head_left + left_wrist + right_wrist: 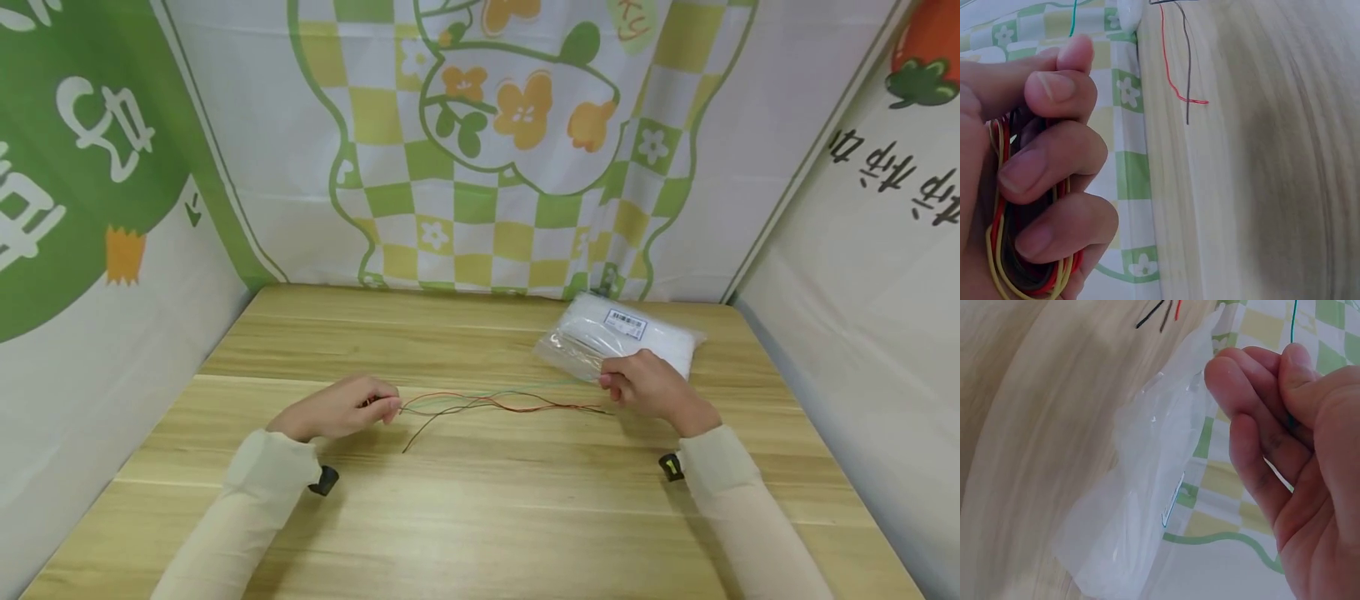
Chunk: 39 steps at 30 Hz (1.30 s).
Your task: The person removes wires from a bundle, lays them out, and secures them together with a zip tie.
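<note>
Left hand (1029, 175) hides coiled wires (999, 262)

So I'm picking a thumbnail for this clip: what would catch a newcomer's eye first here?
Probably the thin coloured wires strung across the wooden table between the two hands. The left hand grips a bundle of red, yellow and dark wires; the right hand pinches a green wire. Behind the right hand lies a clear plastic bag of white contents, against the green-and-yellow checked backdrop.
</note>
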Tool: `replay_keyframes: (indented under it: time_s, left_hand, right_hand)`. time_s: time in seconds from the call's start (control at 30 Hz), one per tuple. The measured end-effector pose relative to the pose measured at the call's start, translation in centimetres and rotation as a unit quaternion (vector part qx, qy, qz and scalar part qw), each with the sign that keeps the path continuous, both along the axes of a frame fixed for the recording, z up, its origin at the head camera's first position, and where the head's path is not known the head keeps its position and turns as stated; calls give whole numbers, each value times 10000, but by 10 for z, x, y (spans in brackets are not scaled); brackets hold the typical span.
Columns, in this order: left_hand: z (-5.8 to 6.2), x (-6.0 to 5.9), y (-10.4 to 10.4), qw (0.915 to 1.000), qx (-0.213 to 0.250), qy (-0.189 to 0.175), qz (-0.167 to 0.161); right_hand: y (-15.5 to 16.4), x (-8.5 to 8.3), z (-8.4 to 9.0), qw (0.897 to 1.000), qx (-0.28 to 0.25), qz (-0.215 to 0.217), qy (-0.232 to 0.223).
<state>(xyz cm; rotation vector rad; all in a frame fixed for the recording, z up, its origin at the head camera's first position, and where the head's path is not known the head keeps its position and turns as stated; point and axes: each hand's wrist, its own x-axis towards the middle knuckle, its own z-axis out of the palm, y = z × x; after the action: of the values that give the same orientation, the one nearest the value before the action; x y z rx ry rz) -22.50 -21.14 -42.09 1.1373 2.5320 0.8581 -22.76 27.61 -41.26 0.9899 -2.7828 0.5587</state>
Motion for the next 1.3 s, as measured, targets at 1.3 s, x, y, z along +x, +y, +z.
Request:
replay_keyframes:
  time_s: [1.3]
  left_hand:
    - [-15,0,5,9891,-217,1343,565]
  right_hand:
    - [14,-3,-25,9991,-173,293,-247]
